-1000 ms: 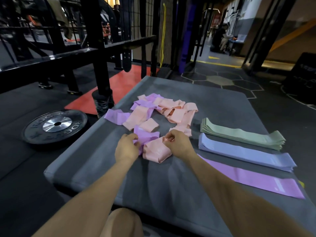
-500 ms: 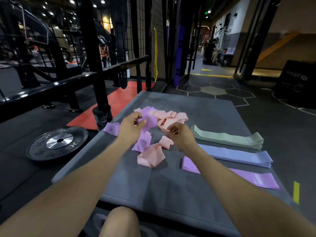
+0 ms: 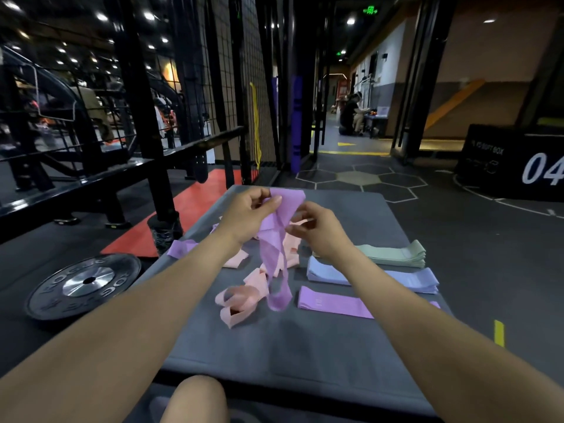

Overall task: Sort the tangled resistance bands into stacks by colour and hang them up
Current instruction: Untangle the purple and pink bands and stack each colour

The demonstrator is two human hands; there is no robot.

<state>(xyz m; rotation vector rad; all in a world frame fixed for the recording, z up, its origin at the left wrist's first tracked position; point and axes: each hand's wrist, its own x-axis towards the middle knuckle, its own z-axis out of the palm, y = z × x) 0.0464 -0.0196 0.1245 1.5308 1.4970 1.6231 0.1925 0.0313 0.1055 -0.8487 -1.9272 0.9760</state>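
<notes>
**Operator:** Above the grey surface, what is the risk condition?

**Technician:** The left hand pinches the top of a purple band, which hangs twisted with its lower end at the surface. The right hand has curled fingers beside it; whether it pinches purple or pink material cannot be told. The tail hangs just beside the pink tangle. Lifting further could drag pink loops along, or onto the purple stack.

**Operator:** Containers?

**Technician:** None visible. 3 sorted stacks lie on the surface: green stack, blue stack and purple. No hanging point can be confirmed.
</notes>
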